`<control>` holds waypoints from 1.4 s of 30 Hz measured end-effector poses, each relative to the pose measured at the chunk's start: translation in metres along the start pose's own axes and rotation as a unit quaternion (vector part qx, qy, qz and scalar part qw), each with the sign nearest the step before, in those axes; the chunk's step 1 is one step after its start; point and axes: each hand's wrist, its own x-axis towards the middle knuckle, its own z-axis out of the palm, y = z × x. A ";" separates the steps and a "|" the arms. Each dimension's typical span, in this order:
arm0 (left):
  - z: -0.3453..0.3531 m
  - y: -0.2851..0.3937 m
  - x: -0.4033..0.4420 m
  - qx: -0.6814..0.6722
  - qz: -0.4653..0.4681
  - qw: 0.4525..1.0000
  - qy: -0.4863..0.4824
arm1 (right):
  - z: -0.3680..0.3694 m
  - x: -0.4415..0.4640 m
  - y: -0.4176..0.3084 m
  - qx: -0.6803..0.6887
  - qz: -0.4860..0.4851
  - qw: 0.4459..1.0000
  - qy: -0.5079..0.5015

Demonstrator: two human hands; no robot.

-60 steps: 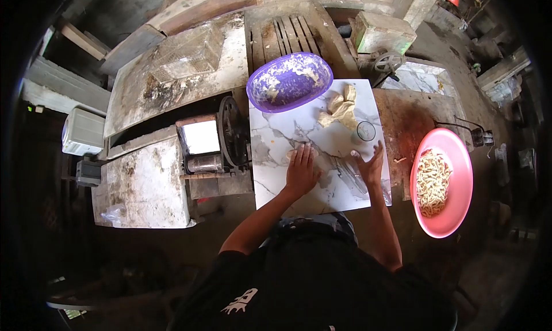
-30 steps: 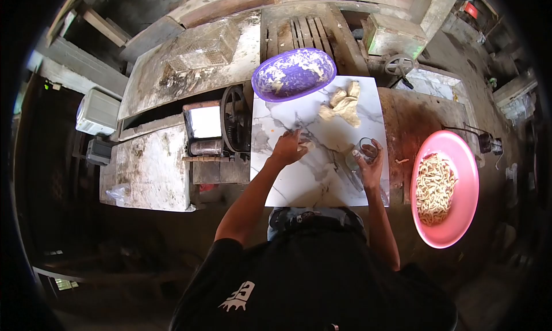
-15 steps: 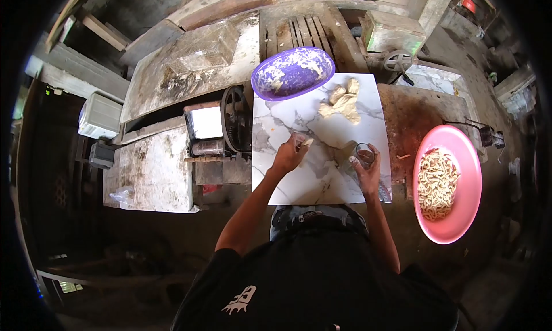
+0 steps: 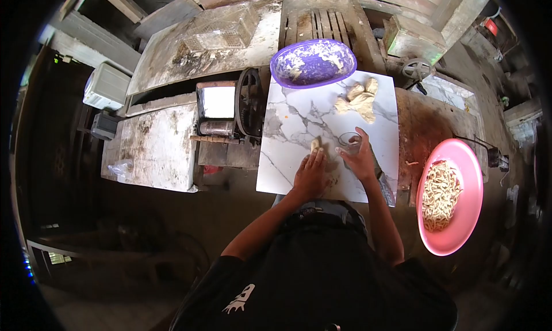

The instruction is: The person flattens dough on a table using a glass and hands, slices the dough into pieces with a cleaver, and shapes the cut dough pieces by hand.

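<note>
From where I stand, a metal roller machine with a dark wheel (image 4: 249, 104) sits just left of the white marble-patterned counter (image 4: 282, 173). On the counter, the left hand (image 4: 310, 177) lies open, palm down, fingertips over the near end of 1 small pale dough roll (image 4: 315, 142), probably to keep it under light pressure. Beyond, a purple plastic basin (image 4: 313, 87), smeared with dough, rests at the far edge, leaving working room. A clear glass (image 4: 348, 138) stands within reach of the right hand (image 4: 361, 160), open and half-curled beside it; contact is unclear. Pale dough lumps (image 4: 360, 102) lie farther back. Rightmost, a pink oval basin (image 4: 472, 199) contains short dough strips (image 4: 440, 196), its raised sides keeping them together.
</note>
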 end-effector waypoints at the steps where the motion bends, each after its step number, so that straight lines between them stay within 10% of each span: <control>1: -0.004 0.001 0.000 -0.002 -0.003 1.000 0.000 | 0.002 0.004 -0.005 -0.001 0.000 1.000 -0.003; 13: -0.001 0.016 -0.029 0.022 -0.014 0.992 -0.126 | 0.059 0.007 -0.027 -0.320 -0.220 0.896 -0.217; 42: -0.007 0.030 -0.015 0.017 -0.063 0.992 -0.107 | 0.112 0.064 -0.021 -0.422 -0.293 0.854 -0.088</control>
